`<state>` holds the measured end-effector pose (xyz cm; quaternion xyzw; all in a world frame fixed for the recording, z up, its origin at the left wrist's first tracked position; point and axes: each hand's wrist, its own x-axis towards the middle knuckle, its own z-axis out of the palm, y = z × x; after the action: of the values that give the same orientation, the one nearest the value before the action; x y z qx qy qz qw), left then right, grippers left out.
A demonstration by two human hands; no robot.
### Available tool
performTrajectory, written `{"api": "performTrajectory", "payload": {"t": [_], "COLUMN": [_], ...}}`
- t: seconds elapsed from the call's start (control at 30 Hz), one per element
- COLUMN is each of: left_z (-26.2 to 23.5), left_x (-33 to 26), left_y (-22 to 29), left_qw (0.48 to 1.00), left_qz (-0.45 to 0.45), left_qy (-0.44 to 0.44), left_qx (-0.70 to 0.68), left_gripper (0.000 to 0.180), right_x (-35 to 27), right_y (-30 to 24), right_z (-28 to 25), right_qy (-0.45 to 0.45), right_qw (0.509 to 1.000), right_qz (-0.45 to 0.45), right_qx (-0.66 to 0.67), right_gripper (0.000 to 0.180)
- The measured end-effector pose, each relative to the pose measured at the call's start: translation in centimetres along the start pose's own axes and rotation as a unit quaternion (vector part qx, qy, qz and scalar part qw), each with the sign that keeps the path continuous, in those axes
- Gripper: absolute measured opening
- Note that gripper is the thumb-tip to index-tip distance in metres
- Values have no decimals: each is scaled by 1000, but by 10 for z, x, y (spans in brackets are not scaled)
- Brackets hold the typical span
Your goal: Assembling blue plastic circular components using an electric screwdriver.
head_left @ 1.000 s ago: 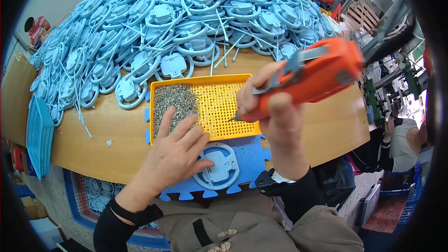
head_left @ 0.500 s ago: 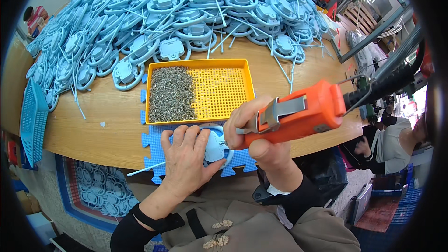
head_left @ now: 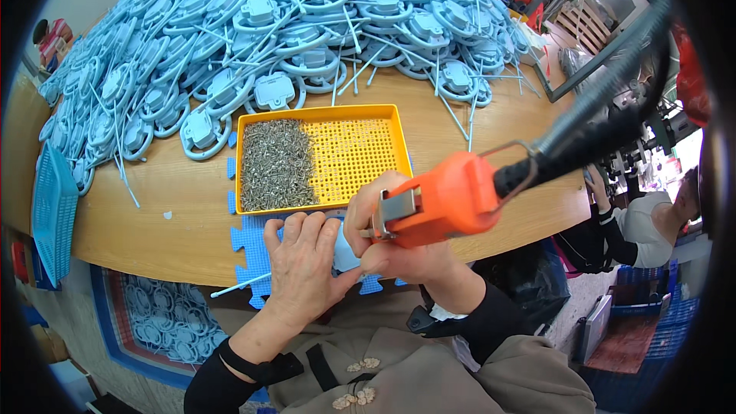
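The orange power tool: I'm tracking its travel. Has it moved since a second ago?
Yes. The orange power tool has come down from beside the yellow tray to the table's near edge.

Bright even daylight, sharp centre, fisheye-bent dark rim.

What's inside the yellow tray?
A heap of small grey screws fills the left half of the yellow tray; its right half shows bare mesh. The right hand covers its near corner.
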<state>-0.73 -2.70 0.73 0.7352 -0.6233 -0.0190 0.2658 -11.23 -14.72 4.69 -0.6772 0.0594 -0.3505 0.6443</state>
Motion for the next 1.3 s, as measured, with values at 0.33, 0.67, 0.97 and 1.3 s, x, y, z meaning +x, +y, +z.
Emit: {"api": "performTrajectory", "payload": {"t": [0.33,0.67,0.97,1.3], "left_z": [-83,-63,-105,-112], "left_x": [-45,82,40,-64], "left_y": [-72,-219,-183,-85], "left_qw": [990,985,987,989], "left_qz": [-70,-82,-112,-132], "left_qy": [-36,73,15,65], "left_qx": [114,130,112,-12], "left_gripper": [70,66,44,51], "right_x": [20,66,68,76], "right_y": [-28,20,45,56], "right_z": [-36,-38,-52,-48], "right_qy": [39,83,90,87], "right_qw": [995,990,989,989], "right_qz": [-59,-19,-27,-23], "right_qx": [76,109,111,113], "right_gripper": [51,50,47,43]}}
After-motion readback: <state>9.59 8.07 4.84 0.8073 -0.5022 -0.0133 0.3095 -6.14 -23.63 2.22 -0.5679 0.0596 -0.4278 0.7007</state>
